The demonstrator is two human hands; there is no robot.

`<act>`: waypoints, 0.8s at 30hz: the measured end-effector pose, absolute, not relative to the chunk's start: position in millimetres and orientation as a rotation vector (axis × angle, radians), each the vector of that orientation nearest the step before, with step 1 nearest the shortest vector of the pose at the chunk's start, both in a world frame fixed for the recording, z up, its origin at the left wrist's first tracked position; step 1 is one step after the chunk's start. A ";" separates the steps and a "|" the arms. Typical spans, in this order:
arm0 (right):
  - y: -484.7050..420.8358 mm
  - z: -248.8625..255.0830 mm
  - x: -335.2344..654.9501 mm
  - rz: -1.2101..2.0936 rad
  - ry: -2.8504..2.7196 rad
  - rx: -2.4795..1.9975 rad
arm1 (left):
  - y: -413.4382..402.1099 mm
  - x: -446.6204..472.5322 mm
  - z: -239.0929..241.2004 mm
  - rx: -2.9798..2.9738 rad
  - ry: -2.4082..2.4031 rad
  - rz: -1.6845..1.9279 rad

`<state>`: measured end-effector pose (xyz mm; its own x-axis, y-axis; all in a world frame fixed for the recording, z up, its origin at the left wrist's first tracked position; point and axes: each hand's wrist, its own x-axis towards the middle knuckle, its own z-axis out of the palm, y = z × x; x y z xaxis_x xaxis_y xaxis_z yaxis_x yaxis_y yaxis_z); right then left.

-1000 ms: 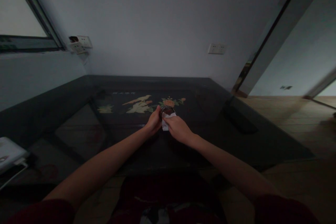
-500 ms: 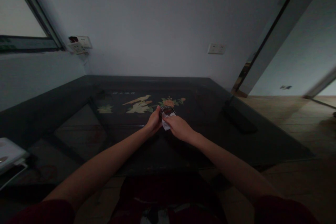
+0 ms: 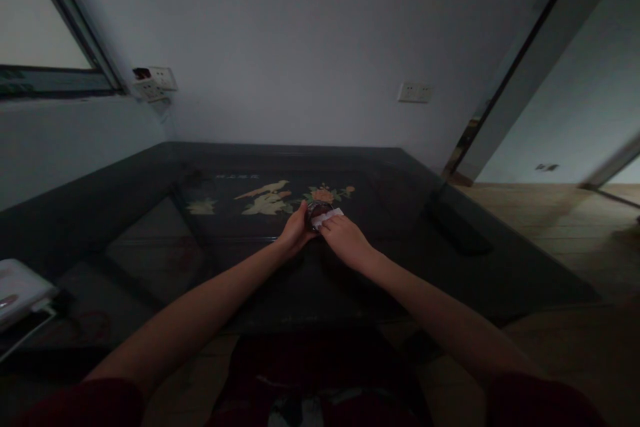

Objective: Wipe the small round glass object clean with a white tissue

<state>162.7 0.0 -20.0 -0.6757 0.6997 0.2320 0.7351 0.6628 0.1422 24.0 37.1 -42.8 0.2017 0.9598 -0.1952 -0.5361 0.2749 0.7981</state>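
Note:
In my left hand (image 3: 297,229) is a small dark, shiny ring-shaped band (image 3: 311,209), gripped at its left side; its exact kind is too dim to tell. My right hand (image 3: 345,237) pinches a white tissue (image 3: 329,215) and presses it against the inner right part of the band. The fingertips of both hands nearly meet. Both hands are over the middle of the dark glossy table (image 3: 280,280), just in front of its painted bird and flower picture (image 3: 267,199).
A dark flat oblong object (image 3: 460,227) lies on the table at the right. A white device (image 3: 23,290) with a cable sits at the left edge. Wall sockets (image 3: 415,92) are above the table's far edge, and a wooden floor (image 3: 525,213) shows at the right.
My right hand has turned a little and its fingers have shifted on the tissue, which now lies across the band instead of hanging below it. My left hand has barely moved.

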 end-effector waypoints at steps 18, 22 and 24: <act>0.2 -32.4 158.2 0.310 -2.437 -1.140 | 39.6 27.3 -45.0 0.653 0.869 1.213; -2.4 -22.9 161.8 -0.022 -2.664 -1.076 | 40.8 26.4 -44.7 0.629 0.800 1.188; -1.1 -18.1 164.6 -0.166 -2.731 -1.065 | 40.7 25.5 -44.0 0.618 0.810 1.172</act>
<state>164.6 -1.1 -18.1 -0.7186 0.6561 0.2304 0.6791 0.7334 0.0298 25.5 40.7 -44.0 0.1733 0.9585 -0.2263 -0.5505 0.2848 0.7848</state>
